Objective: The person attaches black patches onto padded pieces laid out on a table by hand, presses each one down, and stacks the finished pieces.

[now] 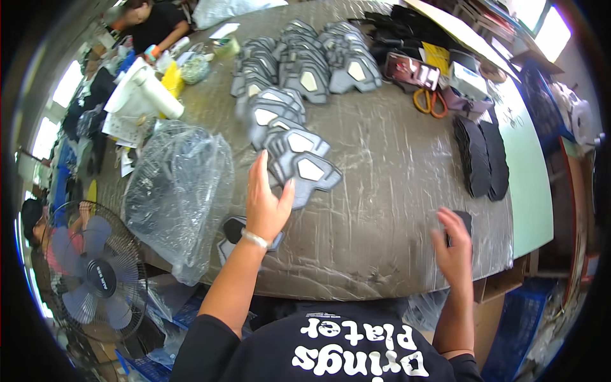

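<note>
My left hand [270,202] is over the near end of a row of grey shaped padded pieces [302,178], each with a pale patch in its middle. Its fingers are stretched out, with the thumb apart, by the nearest piece's left edge. Under my left wrist lies another grey piece with a dark patch [233,229], partly hidden by the arm. My right hand [455,251] is near the table's front right, slightly blurred, with thumb and fingers apart. A black flat piece [468,223] lies beside and partly behind it; whether they touch I cannot tell.
Overlapping rows of grey pieces [305,60] fill the far middle of the table [388,172]. A clear plastic bag [178,184] lies left, a fan [98,277] beyond it. Orange-handled scissors [431,103], a phone [412,70] and black strips [480,156] are at right. Another person [156,25] sits far left.
</note>
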Available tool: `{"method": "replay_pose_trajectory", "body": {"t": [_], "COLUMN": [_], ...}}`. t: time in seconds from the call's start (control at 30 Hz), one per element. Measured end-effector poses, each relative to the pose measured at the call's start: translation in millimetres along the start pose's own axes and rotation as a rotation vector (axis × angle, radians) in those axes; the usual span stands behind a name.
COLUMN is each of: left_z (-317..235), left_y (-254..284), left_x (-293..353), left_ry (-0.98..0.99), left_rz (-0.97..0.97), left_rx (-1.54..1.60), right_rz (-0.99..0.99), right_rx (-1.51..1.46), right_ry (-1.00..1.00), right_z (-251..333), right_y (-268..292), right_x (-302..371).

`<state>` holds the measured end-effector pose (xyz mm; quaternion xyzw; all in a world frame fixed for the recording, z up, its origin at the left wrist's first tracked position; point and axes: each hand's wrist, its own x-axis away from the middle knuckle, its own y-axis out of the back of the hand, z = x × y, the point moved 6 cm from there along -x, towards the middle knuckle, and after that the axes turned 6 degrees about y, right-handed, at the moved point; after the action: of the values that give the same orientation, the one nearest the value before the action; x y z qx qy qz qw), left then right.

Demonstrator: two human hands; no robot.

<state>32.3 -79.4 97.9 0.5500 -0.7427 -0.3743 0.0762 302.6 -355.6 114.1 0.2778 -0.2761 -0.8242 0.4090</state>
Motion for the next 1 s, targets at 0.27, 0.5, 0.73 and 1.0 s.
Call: {"method": "replay_pose_trajectory", "body": {"t": [0.27, 0.5, 0.73, 1.0], "left_z": [94, 146, 120, 65], "left_y": [-1, -24, -52, -85], "left_x": [-112, -174, -153, -76], "left_ry": [0.271, 0.164, 0.316, 0.384], "left_rz": [-0.232, -0.245, -0.207, -0.171], "left_rx": [-0.058, 0.026, -0.065, -0.293], "right_rz": [0.419, 0.228, 0.389, 0.457], "right_rx": [0.023, 0.094, 0.166, 0.307], "right_ry": [0.336, 0.373, 0.477, 0.552], "right_z": [82, 115, 104, 64], "right_y": [-168, -251, -247, -177], "right_x": [-82, -134, -151, -100]}}
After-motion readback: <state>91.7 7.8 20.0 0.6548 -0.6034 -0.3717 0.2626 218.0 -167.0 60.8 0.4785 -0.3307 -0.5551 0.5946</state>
